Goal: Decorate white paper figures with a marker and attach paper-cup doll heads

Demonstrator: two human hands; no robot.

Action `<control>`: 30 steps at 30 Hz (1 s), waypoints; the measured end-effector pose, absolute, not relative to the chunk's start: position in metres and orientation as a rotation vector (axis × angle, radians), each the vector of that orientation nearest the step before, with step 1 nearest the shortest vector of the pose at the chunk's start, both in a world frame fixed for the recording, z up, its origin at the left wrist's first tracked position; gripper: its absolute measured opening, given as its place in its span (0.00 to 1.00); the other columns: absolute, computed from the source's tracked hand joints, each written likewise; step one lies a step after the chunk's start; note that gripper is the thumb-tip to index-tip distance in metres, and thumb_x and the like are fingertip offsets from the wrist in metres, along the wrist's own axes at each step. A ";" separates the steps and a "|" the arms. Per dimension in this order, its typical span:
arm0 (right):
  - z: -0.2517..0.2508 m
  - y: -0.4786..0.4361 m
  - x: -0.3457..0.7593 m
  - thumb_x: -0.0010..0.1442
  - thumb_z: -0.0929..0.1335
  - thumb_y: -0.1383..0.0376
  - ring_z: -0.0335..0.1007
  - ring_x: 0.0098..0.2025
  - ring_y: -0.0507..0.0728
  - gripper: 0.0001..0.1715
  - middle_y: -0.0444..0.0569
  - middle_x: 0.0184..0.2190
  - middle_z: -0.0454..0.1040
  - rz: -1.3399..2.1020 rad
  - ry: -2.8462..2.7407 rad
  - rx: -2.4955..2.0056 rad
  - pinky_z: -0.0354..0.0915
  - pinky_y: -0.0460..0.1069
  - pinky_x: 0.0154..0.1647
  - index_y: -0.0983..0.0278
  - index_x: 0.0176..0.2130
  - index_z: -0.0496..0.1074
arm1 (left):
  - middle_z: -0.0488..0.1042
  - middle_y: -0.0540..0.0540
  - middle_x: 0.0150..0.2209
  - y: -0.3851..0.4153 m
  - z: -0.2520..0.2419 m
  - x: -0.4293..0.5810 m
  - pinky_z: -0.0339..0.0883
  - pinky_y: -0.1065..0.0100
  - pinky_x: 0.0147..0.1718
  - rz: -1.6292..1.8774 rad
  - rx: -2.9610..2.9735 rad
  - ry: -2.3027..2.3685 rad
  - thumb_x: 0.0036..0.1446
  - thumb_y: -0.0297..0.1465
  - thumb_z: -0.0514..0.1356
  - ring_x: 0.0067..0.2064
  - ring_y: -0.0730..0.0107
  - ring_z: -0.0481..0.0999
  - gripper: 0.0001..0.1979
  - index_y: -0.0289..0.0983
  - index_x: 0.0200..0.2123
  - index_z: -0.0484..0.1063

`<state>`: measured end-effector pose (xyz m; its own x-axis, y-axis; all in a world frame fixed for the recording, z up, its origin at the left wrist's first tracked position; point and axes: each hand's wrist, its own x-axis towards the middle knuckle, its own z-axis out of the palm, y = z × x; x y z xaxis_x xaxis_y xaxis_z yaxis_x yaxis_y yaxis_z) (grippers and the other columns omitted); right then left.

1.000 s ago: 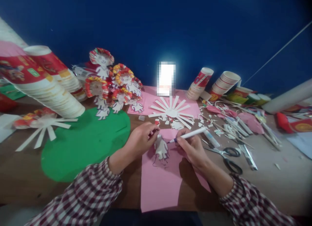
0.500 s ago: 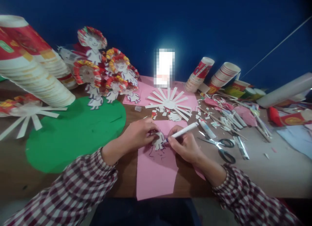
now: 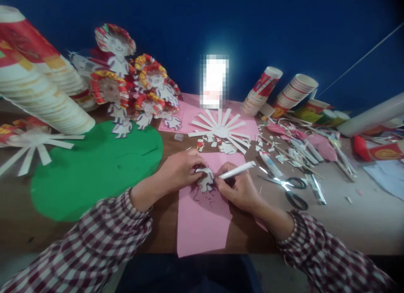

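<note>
A small white paper cutout [image 3: 206,180], shaped like a little figure's body, lies on a pink sheet of paper [image 3: 202,230] near the table's middle. My left hand [image 3: 184,169] pinches the cutout's upper left edge. In my right hand [image 3: 238,187] is a white marker pen [image 3: 236,171], its tip against the cutout's right edge. Dark ink strokes mark the pink sheet just below the cutout. Behind both hands sits a white paper cup cut into spread strips [image 3: 221,131], resting partly on another pink sheet [image 3: 186,105].
Scissors [image 3: 288,184] and a glue tube [image 3: 270,164] lie to the right, near paper scraps. A green round sheet [image 3: 101,175] is on the left. Finished paper dolls [image 3: 118,67] and tall paper cup stacks [image 3: 47,82] stand behind it. More cups [image 3: 295,93] lean at back right.
The marker tip has moved slightly up and right along the cutout's right side. The cutout has shifted a little. The camera view has tilted slightly.
</note>
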<state>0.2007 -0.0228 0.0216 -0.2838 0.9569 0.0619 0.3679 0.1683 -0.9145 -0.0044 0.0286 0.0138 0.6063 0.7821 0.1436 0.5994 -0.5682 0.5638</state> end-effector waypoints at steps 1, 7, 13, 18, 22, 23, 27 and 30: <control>0.021 -0.023 0.201 0.56 0.67 0.68 0.63 0.24 0.49 0.03 0.42 0.22 0.69 1.098 -1.759 -1.261 0.60 0.44 0.24 0.64 0.30 0.68 | 0.72 0.49 0.37 0.029 0.014 -0.004 0.62 0.70 0.36 0.528 2.366 1.096 0.55 0.32 0.63 0.39 0.69 0.72 0.08 0.41 0.40 0.77; 0.021 -0.022 0.202 0.58 0.67 0.67 0.62 0.23 0.49 0.04 0.41 0.22 0.68 1.124 -1.750 -1.238 0.59 0.43 0.23 0.63 0.30 0.66 | 0.71 0.48 0.37 0.029 0.014 -0.004 0.62 0.69 0.36 0.504 2.368 1.116 0.55 0.32 0.63 0.40 0.68 0.72 0.09 0.42 0.41 0.77; 0.021 -0.022 0.202 0.57 0.67 0.68 0.64 0.24 0.49 0.04 0.42 0.23 0.70 1.129 -1.763 -1.248 0.60 0.44 0.24 0.63 0.30 0.67 | 0.72 0.48 0.37 0.029 0.015 -0.004 0.61 0.70 0.34 0.493 2.361 1.128 0.55 0.32 0.64 0.38 0.69 0.72 0.09 0.41 0.40 0.78; 0.020 -0.023 0.202 0.58 0.67 0.68 0.64 0.24 0.49 0.04 0.42 0.23 0.70 1.129 -1.761 -1.244 0.60 0.43 0.24 0.63 0.30 0.67 | 0.72 0.49 0.36 0.028 0.017 -0.003 0.60 0.70 0.32 0.480 2.374 1.147 0.55 0.32 0.64 0.36 0.71 0.71 0.08 0.41 0.40 0.78; 0.019 -0.023 0.202 0.58 0.67 0.67 0.64 0.23 0.49 0.03 0.41 0.23 0.70 1.119 -1.785 -1.245 0.59 0.43 0.23 0.63 0.31 0.68 | 0.71 0.49 0.36 0.028 0.018 -0.002 0.60 0.70 0.33 0.459 2.365 1.154 0.55 0.32 0.64 0.36 0.70 0.71 0.08 0.41 0.40 0.78; 0.019 -0.023 0.202 0.58 0.67 0.67 0.63 0.23 0.49 0.03 0.41 0.23 0.70 1.115 -1.789 -1.251 0.59 0.43 0.23 0.63 0.31 0.68 | 0.71 0.49 0.36 0.028 0.018 -0.002 0.60 0.70 0.33 0.457 2.358 1.159 0.55 0.32 0.64 0.35 0.71 0.71 0.09 0.41 0.40 0.78; 0.020 -0.023 0.203 0.58 0.67 0.67 0.63 0.22 0.49 0.04 0.41 0.22 0.70 1.102 -1.805 -1.271 0.59 0.43 0.23 0.63 0.31 0.68 | 0.71 0.49 0.36 0.028 0.017 -0.002 0.59 0.70 0.33 0.475 2.341 1.158 0.54 0.32 0.65 0.36 0.71 0.71 0.09 0.41 0.40 0.78; 0.020 -0.023 0.203 0.59 0.67 0.67 0.65 0.24 0.50 0.04 0.42 0.23 0.70 1.086 -1.811 -1.257 0.60 0.44 0.24 0.63 0.31 0.68 | 0.71 0.49 0.37 0.028 0.017 -0.003 0.59 0.70 0.33 0.480 2.342 1.150 0.54 0.32 0.64 0.36 0.70 0.71 0.09 0.41 0.40 0.78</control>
<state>0.2026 -0.0226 0.0196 -0.3105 0.9484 0.0646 0.3900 0.1891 -0.9012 -0.0028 0.0285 0.0167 0.5849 0.8053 0.0971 0.6356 -0.5294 0.5619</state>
